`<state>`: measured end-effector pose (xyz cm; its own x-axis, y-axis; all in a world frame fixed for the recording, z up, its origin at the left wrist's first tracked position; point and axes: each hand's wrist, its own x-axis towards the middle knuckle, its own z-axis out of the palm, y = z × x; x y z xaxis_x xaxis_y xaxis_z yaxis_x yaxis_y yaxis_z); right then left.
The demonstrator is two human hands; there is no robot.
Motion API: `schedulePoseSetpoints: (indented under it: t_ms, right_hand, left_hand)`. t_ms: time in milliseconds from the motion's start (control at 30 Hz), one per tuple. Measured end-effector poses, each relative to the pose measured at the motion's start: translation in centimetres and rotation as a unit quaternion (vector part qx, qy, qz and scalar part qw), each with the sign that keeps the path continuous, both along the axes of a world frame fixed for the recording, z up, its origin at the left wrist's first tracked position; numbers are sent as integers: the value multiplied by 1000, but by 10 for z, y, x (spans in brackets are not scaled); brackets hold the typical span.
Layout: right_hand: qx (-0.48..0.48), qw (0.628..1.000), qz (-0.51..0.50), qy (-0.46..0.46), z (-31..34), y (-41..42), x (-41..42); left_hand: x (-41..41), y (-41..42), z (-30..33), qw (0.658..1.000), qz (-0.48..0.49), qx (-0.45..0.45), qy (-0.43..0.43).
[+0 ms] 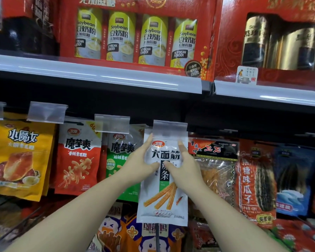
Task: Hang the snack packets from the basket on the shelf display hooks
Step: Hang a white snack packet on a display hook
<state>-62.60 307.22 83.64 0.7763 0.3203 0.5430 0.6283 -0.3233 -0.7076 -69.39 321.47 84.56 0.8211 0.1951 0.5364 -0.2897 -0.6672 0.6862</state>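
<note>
A white snack packet (164,199) with black characters and pictured orange sticks hangs upright at the centre of the head view. Its top edge sits right behind a clear plastic price tag holder (170,129) at the end of a display hook. My left hand (140,160) holds the packet's left edge, thumb on the front and index finger stretched up along the side. My right hand (185,163) holds the right edge the same way, thumb pressed on the front. The hook itself is hidden behind the tag holder. No basket is in view.
Other packets hang on neighbouring hooks: a yellow one (20,160), a red and white one (78,157), a green one (122,155) on the left, a clear one (215,168) and a sunflower seed packet (255,179) on the right. A shelf edge (98,77) above carries red soybean powder boxes (136,35).
</note>
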Motion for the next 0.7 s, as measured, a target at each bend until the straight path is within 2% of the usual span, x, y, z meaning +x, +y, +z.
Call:
schedulePoseSetpoints:
  t_ms: [133, 433, 700]
  right_hand:
    - [-43, 998, -54, -10, 1, 13, 13]
    - [-81, 994, -75, -3, -5, 26, 29]
    - [-61, 993, -95, -38, -12, 27, 16]
  left_hand:
    - [18, 11, -4, 999, 23, -6, 22]
    - [48, 26, -14, 998, 61, 8, 30]
    - [41, 23, -18, 989, 111, 93, 17]
